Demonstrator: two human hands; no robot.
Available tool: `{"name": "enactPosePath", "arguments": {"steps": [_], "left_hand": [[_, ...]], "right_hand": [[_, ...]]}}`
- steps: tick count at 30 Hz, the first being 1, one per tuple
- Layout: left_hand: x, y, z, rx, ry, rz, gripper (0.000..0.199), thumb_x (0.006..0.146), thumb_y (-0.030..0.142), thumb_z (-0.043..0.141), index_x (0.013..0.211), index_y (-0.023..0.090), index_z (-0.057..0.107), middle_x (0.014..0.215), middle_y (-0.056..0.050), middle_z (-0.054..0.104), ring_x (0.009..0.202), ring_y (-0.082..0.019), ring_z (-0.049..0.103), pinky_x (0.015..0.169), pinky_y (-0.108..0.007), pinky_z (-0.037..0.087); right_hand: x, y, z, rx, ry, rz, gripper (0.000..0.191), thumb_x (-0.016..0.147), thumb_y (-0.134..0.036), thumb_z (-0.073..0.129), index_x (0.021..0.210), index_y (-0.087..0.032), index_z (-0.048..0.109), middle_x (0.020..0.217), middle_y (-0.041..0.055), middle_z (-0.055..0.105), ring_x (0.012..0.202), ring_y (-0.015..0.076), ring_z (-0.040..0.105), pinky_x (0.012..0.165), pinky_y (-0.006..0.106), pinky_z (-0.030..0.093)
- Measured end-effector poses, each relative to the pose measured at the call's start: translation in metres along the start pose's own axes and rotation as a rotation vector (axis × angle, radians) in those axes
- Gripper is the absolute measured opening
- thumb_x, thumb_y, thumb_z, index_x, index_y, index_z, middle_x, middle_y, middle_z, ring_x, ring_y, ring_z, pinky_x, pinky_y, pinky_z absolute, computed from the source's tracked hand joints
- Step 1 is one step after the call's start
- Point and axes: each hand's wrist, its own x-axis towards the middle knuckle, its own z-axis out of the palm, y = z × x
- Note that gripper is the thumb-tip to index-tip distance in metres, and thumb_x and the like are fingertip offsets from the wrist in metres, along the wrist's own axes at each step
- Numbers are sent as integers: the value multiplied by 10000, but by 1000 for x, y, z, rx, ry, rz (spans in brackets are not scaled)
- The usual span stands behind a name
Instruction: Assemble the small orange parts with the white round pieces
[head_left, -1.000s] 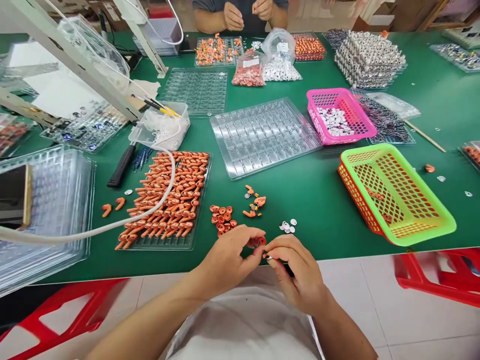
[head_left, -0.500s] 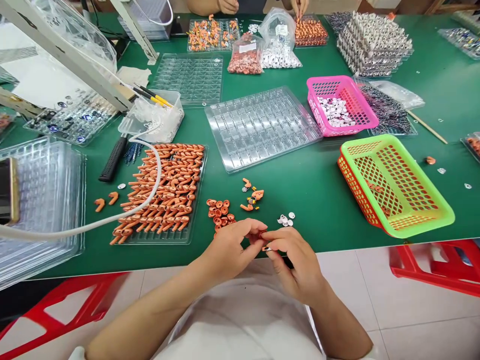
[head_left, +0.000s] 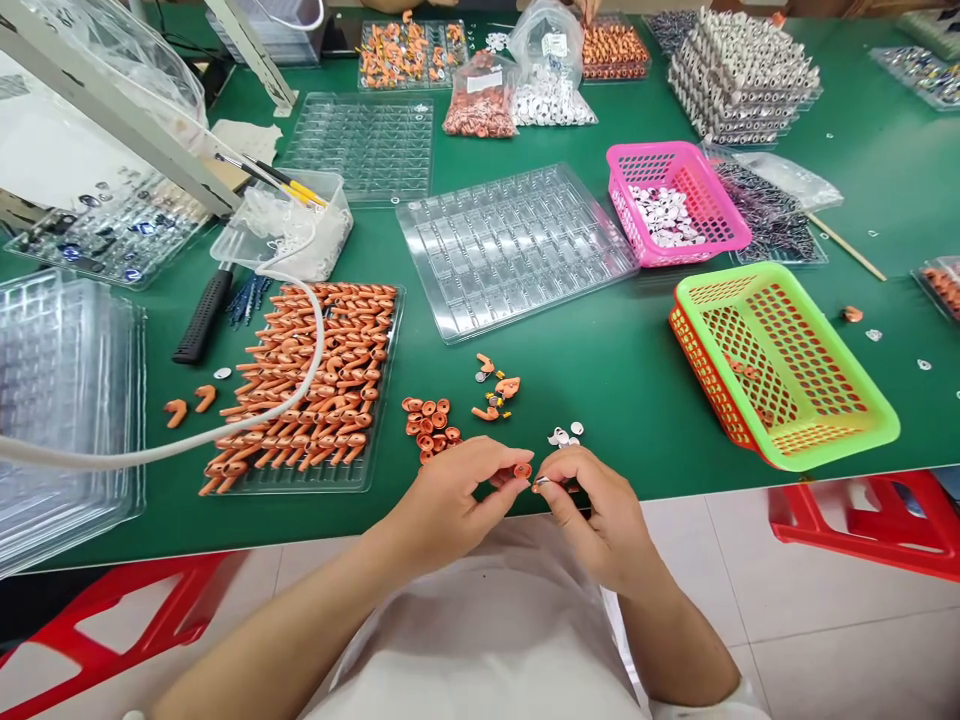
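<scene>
Between the thumb and forefinger of my left hand (head_left: 457, 495) is a small orange earbud cap (head_left: 523, 470), its hollow side showing. My right hand (head_left: 596, 510) pinches a tiny piece with a pale face and an orange edge (head_left: 540, 483), mostly covered by the fingertips. The two pieces are apart, a short way from each other at the table's front edge. Beyond my left hand lies a cluster of orange caps (head_left: 427, 420). Several white discs (head_left: 566, 435) lie just past my right hand. Orange earbud parts with yellow bits (head_left: 495, 388) rest farther back.
On the left stands a tray of orange earbud shells (head_left: 315, 385), crossed by a white cable (head_left: 225, 437). A clear tray (head_left: 517, 250) lies mid-table. To the right are a green basket (head_left: 847, 455) and a pink basket (head_left: 630, 215) with white discs. A co-worker's hand (head_left: 589, 10) shows at the back.
My hands have drawn slightly apart, and the orange cap in my left fingers is now turned into sight. The camera view has shifted a little.
</scene>
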Motion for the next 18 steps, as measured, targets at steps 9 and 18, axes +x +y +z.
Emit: {"name": "enactPosePath", "arguments": {"steps": [9, 18], "left_hand": [[-1, 1, 1, 33, -81, 103, 223, 908, 95, 575, 1114, 139, 646, 910, -62, 716, 824, -152, 626, 732, -254, 514], [-3, -4, 2, -2, -111, 74, 245, 940, 123, 554, 1171, 173, 619, 919, -46, 719, 833, -148, 633, 760, -262, 524]], "right_hand": [[7, -4, -3, -23, -28, 205, 112, 888, -211, 633, 783, -216, 595, 738, -14, 640, 663, 126, 555, 592, 242, 440], [9, -9, -5, -103, -81, 80, 112, 942, -173, 521, 857, -214, 581, 842, 26, 650, 762, 158, 573, 686, 294, 466]]}}
